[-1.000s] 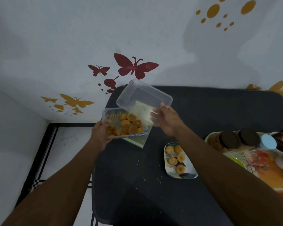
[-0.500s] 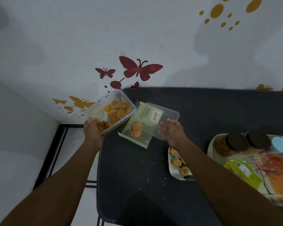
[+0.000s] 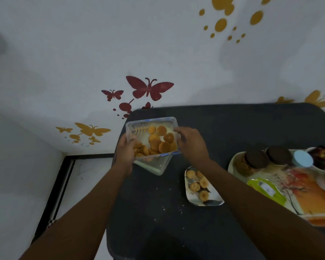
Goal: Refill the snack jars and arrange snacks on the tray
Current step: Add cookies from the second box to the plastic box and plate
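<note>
A: While both hands are up at the far left corner of the dark surface (image 3: pixel 233 128), what have they got hold of?

B: A clear plastic container (image 3: pixel 152 137) of round golden biscuits (image 3: pixel 160 143). The left hand (image 3: pixel 126 152) grips its near left corner, fingers curled under and thumb over the rim. The right hand (image 3: pixel 190 145) holds the right edge, fingers bent round the side.

A: Is the container resting on anything?

B: It sits over a pale green box (image 3: pixel 154 166), whose near corner pokes out below it. I cannot tell whether the two touch.

A: And the rest of the snacks?

B: A small patterned plate (image 3: pixel 204 199) with a few of the same biscuits lies near the middle of the surface, just beside the right forearm. At the right edge is a floral tray (image 3: pixel 308 194) carrying two jars with dark lids (image 3: pixel 266 158), a jar with a light blue lid (image 3: pixel 303 158) and a green packet (image 3: pixel 266 190). Crumbs (image 3: pixel 169 199) are scattered on the surface towards the near edge.

A: Behind it all?

B: A white wall with red butterfly stickers (image 3: pixel 148 88) and yellow ones.
</note>
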`<state>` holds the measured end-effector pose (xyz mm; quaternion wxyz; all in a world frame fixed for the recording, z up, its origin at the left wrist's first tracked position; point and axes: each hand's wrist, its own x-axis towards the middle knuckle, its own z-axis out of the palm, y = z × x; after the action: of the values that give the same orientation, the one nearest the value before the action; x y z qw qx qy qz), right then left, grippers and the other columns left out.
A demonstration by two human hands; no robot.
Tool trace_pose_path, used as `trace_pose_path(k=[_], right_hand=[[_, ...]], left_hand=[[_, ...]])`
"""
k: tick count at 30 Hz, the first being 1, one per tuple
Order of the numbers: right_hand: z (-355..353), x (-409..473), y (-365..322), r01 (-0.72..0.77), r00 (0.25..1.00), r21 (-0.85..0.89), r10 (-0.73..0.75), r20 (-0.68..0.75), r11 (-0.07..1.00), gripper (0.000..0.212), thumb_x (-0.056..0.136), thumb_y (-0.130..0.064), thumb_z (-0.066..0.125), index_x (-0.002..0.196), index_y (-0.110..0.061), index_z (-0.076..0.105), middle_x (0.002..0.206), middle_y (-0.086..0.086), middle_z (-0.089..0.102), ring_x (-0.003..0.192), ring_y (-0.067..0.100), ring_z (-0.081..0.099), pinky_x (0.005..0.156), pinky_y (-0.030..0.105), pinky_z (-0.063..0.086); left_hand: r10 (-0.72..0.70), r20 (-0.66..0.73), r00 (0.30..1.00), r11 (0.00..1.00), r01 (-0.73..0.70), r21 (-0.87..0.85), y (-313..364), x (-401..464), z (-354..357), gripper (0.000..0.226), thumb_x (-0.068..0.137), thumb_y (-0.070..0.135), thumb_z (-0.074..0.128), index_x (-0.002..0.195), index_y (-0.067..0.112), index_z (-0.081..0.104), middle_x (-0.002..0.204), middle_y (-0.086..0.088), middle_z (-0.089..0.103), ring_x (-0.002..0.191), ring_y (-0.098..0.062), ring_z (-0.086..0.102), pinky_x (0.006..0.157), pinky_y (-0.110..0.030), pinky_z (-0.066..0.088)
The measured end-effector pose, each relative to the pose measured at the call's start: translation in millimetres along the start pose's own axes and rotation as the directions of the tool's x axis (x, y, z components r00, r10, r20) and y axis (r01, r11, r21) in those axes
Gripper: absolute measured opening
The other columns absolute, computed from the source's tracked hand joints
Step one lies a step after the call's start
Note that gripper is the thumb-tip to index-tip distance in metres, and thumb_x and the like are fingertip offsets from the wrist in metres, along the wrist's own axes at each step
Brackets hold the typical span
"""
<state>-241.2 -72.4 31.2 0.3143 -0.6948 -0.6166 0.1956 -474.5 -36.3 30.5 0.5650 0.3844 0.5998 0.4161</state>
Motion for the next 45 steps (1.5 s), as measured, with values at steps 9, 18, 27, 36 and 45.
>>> trace_pose_path(k=[9,18,27,36,45], right_hand=[[-37,-13,1,0.427,0.845,-0.452,-0.167,0.509,0.783,0.063,0.086,-0.04,0.07,0.145,-0.037,0.048,0.161,0.0,0.035,0.147,0.027,0.031,0.115,0.055,0.033],[-70,-48,12,0.501,0.793,-0.472,-0.166,0.587,0.725,0.059,0.086,-0.033,0.073,0.14,-0.034,0.05,0.147,-0.003,0.046,0.138,0.024,0.04,0.112,0.049,0.035],[-81,-56,37,0.437,0.77,-0.407,-0.1,0.63,0.802,0.041,0.089,-0.024,0.07,0.128,-0.028,0.059,0.124,-0.002,0.056,0.113,0.019,0.055,0.083,0.029,0.041],[-75,-63,74,0.042,0.909,-0.153,0.026,0.417,0.987,0.032,0.086,-0.02,0.07,0.115,-0.023,0.056,0.103,-0.01,0.059,0.098,0.016,0.063,0.076,0.028,0.051],[-56,-94,143,-0.304,0.866,-0.117,0.326,0.379,0.945,0.026,0.082,-0.025,0.076,0.097,-0.017,0.057,0.092,-0.004,0.064,0.086,0.016,0.061,0.072,0.033,0.05]], left_hand=[[0.08,0.315,0.946,0.938,-0.179,0.298,19,-34,55,0.026,0.108,0.034,0.05,0.133,0.037,0.054,0.11,0.007,0.069,0.088,-0.006,0.075,0.063,-0.019,0.06],[0.018,0.364,0.931,0.94,-0.14,0.311,9,-50,93,0.024,0.106,0.024,0.054,0.101,0.047,0.06,0.109,0.006,0.07,0.099,-0.014,0.071,0.081,-0.035,0.061],[0.025,0.304,0.952,0.934,-0.13,0.332,-8,-51,112,0.017,0.102,0.029,0.059,0.097,0.043,0.068,0.102,0.008,0.073,0.097,-0.013,0.07,0.074,-0.03,0.052],[0.074,0.096,0.993,0.924,-0.104,0.367,-14,-45,126,0.029,0.102,0.025,0.055,0.13,0.034,0.056,0.102,0.016,0.059,0.083,-0.001,0.054,0.062,-0.023,0.038],[0.187,-0.11,0.976,0.903,-0.127,0.411,-27,-41,122,0.047,0.104,0.027,0.052,0.15,0.029,0.045,0.138,-0.004,0.06,0.115,-0.02,0.059,0.093,-0.038,0.053]])
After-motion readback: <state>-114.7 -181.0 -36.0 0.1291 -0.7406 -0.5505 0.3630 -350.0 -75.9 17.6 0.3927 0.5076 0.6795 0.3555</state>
